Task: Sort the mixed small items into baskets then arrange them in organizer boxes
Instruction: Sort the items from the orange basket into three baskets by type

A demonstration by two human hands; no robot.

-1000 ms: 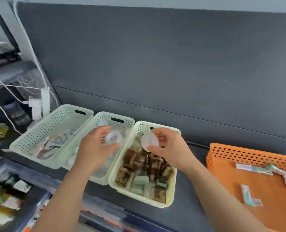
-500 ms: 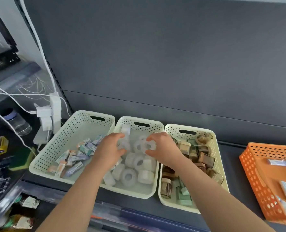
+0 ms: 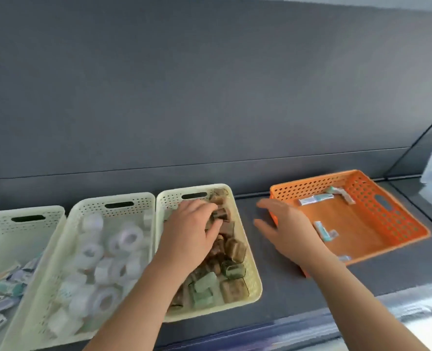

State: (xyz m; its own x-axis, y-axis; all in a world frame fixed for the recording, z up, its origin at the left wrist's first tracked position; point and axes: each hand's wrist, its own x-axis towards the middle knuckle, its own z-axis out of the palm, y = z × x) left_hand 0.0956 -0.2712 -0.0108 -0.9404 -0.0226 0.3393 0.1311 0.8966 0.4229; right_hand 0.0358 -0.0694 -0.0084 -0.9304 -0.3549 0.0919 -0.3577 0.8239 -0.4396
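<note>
My left hand [image 3: 189,231] is down in the cream basket [image 3: 256,282] by the dark shelf's [image 3: 280,295] front edge, fingers curled among the brown wrapped pieces [image 3: 236,249], grip unclear, while my right hand [image 3: 285,229] hovers, fingers spread, at the left rim of the orange basket [image 3: 399,211] holding sachets [image 3: 316,200].

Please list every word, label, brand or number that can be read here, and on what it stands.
No text can be read.
Packets in the orange basket: print too blurred to read.
Wrapped items in the right cream basket: print too blurred to read.
</note>
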